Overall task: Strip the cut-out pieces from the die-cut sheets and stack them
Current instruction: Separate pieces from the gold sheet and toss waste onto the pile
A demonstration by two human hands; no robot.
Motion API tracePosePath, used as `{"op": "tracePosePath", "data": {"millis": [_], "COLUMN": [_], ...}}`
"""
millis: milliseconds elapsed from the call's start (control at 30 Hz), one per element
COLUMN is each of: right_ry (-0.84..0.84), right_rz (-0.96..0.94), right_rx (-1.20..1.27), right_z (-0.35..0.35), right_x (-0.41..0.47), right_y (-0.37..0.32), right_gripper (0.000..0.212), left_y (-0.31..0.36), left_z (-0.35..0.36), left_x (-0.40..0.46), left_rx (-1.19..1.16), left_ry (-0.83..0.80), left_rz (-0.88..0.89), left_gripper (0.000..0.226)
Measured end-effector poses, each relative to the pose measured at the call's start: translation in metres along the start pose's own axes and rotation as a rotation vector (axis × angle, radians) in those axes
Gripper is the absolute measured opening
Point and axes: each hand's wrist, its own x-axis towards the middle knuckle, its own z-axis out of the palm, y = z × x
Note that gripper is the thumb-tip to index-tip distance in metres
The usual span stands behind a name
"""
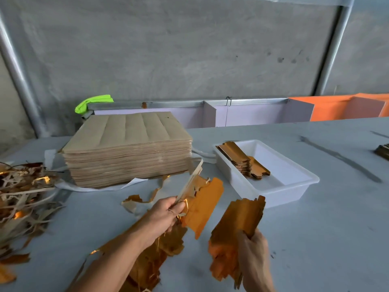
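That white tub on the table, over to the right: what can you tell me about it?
The white tub is a shallow rectangular tray that looks like smooth plastic, with a rolled rim and sloping walls. It sits flat on the grey table, turned at an angle, to the right of the tall stack of brown sheets and apart from it. Inside, against its far left end, lies a stack of gold cut-out pieces; the rest of its floor shows bare. Neither hand touches it.

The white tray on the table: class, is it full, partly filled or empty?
Partly filled. The white tray holds one stack of gold pieces at its far-left end; its remaining floor is bare.
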Motion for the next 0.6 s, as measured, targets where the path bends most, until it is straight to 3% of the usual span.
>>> {"op": "tracePosePath", "data": {"millis": [67, 167, 233, 367, 467, 600], "right_ry": [-0.075, -0.176, -0.189, -0.244, -0.169, -0.133], "right_rz": [-0.004, 0.042, 0.053, -0.039, -0.008, 0.081], "right_rx": [0.004, 0.157, 0.234, 0.249, 0.193, 0.168], "right_z": [0.017, 0.03, 0.032, 0.03, 0.029, 0.023], "right_x": [-0.003, -0.009, -0.012, -0.016, -0.014, -0.014], "right_y": [-0.002, -0.005, -0.003, -0.001, 0.001, 0.005], "right_gripper": [0.017, 0.024, 0.031, 0.037, 0.024, 0.012], "left_y": [0.005, 0.007, 0.004, 0.0, 0.0, -0.003], "left_z": [0.013, 0.036, 0.044, 0.052, 0.054, 0.045], "left_x": [-0.005, -0.007, -0.008, -0.009, -0.01, -0.005], "left_rx": [0.082, 0.486, 0.624, 0.609, 0.569, 0.451], "left_ry": [0.013, 0.139, 0.229, 0.184, 0.199, 0.285], "left_rz": [0.034, 0.143, 0.186, 0.219, 0.255, 0.098], "left_gripper": [0.02, 0.024, 0.024, 0.021, 0.027, 0.034]}}
